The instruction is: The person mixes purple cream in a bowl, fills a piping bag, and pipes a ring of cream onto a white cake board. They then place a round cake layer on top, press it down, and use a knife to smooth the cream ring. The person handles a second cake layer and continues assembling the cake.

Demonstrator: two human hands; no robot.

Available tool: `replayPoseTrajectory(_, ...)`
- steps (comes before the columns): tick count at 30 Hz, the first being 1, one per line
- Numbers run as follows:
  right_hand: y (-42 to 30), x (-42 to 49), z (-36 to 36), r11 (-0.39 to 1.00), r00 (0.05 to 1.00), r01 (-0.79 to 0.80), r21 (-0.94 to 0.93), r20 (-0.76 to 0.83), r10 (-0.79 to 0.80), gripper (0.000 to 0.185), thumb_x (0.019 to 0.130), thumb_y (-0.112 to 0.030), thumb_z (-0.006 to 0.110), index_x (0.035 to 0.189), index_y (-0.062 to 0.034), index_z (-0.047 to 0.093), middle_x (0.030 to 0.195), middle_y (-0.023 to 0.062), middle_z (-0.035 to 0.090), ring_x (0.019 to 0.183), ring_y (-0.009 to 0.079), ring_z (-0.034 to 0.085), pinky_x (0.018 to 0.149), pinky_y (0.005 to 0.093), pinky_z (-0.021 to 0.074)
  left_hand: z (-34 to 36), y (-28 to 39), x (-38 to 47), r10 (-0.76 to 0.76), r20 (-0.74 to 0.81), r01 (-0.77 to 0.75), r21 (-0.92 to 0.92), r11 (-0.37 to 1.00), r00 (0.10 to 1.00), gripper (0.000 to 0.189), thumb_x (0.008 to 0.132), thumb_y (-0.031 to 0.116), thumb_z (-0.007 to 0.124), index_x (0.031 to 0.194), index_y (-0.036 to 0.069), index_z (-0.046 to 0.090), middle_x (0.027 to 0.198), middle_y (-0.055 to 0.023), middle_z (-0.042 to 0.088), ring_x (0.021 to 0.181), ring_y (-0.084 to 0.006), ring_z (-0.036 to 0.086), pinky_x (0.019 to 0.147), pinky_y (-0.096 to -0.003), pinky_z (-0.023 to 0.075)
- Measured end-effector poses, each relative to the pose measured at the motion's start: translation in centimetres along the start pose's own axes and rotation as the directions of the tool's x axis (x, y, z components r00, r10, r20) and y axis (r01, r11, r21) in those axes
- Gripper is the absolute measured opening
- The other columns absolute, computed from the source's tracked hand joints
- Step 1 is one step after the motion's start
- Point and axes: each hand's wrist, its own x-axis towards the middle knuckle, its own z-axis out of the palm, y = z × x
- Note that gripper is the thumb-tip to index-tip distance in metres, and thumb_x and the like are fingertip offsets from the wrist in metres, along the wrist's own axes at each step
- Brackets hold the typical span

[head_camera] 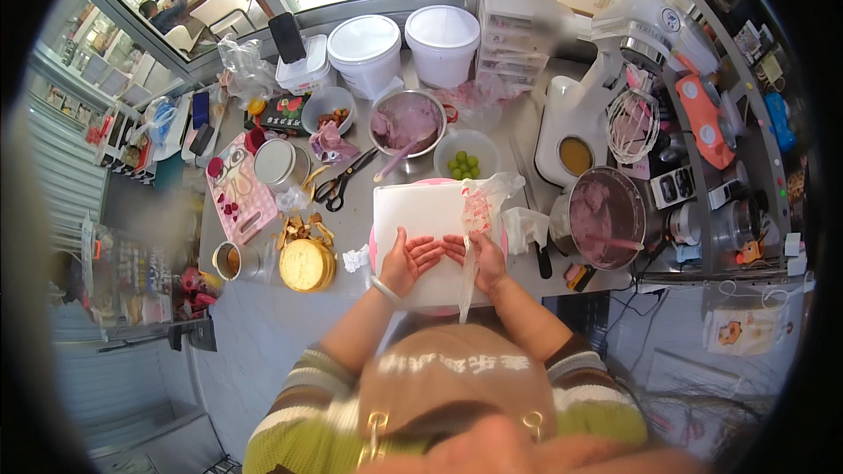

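Palm up, my left hand (411,260) is empty over a white square board (415,210), thumb apart from the fingers. My right hand (484,263) faces it, fingertips close to the left ones. A thin clear plastic bag (481,204) with red print lies across my right hand, seemingly held under the thumb; its narrow end hangs down towards the apron. Under the board shows the rim of a pink round stand (373,243). Just beyond the board is a clear bowl of green grapes (463,163). Stacked round cake layers (307,265) sit to the left, beside brown trimmings (299,230).
Behind stand a steel bowl of pink cream (408,122) and black scissors (342,181). On the right, a long knife (541,257) lies near a mixing bowl of pink cream (606,217) and a stand mixer (566,105). A pink cutting board (240,191) is at left.
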Motion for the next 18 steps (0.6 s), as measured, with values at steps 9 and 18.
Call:
replayPoseTrajectory(9,-0.6,1.0,0.8,0.984,0.997,0.075,-0.165,-0.011,-0.077,0.041,0.104,-0.024,0.036,0.124,0.0052,0.056,0.122,0.0222,0.065,0.104,0.0302,0.068,0.092,0.0406,0.0553,2.1,0.8,-0.4,-0.007,-0.107,0.014,0.062,0.998,0.994,0.077,0.102,0.065,0.035,0.131,-0.005,0.05,0.127,-0.0226,0.064,0.119,-0.0299,0.064,0.103,-0.043,0.0522)
replayPoseTrajectory(18,0.4,-4.8,12.2,-0.301,0.864,0.462,-0.834,0.5,-0.06,0.023,0.091,-0.021,0.053,0.101,-0.0029,0.064,0.099,0.0221,0.07,0.093,0.0398,0.069,0.078,0.0512,0.0546,3.1,1.0,-6.2,0.299,0.45,-0.412,0.177,0.894,0.841,0.059,0.108,0.048,0.036,0.145,0.003,0.042,0.149,-0.0201,0.048,0.137,-0.0325,0.047,0.117,-0.0473,0.0365)
